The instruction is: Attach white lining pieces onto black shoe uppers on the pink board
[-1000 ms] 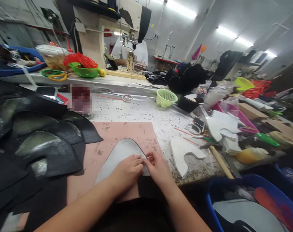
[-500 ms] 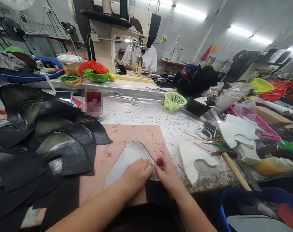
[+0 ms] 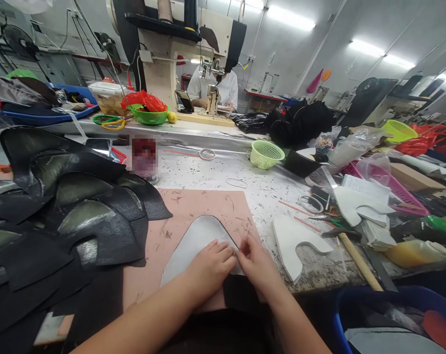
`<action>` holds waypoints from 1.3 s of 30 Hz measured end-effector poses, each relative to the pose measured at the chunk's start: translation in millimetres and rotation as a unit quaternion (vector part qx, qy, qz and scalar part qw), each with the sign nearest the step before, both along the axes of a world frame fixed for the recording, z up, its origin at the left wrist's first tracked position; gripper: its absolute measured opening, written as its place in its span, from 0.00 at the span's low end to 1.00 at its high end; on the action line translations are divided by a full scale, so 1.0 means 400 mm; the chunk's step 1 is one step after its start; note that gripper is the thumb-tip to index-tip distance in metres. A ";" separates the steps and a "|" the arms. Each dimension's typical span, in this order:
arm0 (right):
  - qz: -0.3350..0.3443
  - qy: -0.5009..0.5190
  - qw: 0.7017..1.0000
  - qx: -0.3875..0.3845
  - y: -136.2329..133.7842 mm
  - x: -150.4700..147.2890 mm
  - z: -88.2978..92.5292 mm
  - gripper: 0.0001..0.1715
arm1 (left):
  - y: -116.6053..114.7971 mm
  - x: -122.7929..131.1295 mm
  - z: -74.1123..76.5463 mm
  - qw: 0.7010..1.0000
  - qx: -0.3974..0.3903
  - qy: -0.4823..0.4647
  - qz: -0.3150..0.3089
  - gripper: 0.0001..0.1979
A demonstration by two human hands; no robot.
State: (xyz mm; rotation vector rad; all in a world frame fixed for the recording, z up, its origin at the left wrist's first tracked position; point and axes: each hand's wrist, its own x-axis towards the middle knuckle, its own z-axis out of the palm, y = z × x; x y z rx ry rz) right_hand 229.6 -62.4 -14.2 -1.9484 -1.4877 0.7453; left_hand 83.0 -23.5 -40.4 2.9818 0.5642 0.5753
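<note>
A pale grey, round-topped panel [image 3: 193, 241] with a thin dark edge lies on the pinkish board in front of me. My left hand [image 3: 212, 263] rests on its right part, fingers bent and drawn together at the margin. Against that same right edge, my right hand [image 3: 255, 260] pinches with thumb and forefinger, its other fingers curled. The two hands' fingertips meet there and hide the gripped bit of edge. Below them, a black piece [image 3: 241, 290] shows between my wrists.
Black curved pieces [image 3: 97, 231] are heaped at the left. White cut-out pieces [image 3: 292, 246], a hammer [image 3: 359, 260] and a bottle of yellowish liquid [image 3: 416, 253] lie at the right. A green basket [image 3: 266, 154] stands farther back. Beyond a sewing machine [image 3: 156, 64] sits another person [image 3: 230, 91].
Both hands have shifted very slightly to the right along the panel's edge, keeping their grip. The panel has hardly moved; the whole view has shifted a little.
</note>
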 end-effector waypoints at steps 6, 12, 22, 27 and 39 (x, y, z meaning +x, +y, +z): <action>0.000 0.031 0.999 -0.014 -0.009 0.009 0.002 0.04 | 0.010 0.003 -0.009 1.000 0.000 -0.019 0.000 0.09; 0.004 0.186 0.980 -0.076 -0.036 0.009 -0.014 0.05 | 0.004 0.003 0.011 0.999 -0.005 0.028 0.042 0.13; 0.014 0.087 0.996 -0.015 -0.043 0.006 -0.002 0.02 | 0.014 -0.023 0.054 0.982 -0.187 0.011 0.003 0.15; 0.035 0.054 0.998 -0.025 -0.038 0.011 0.007 0.02 | 0.029 -0.039 0.063 0.983 -0.157 0.065 -0.065 0.12; 0.043 0.012 0.998 -0.050 -0.034 0.012 0.023 0.02 | 0.050 -0.057 0.070 0.975 -0.152 0.101 -0.125 0.21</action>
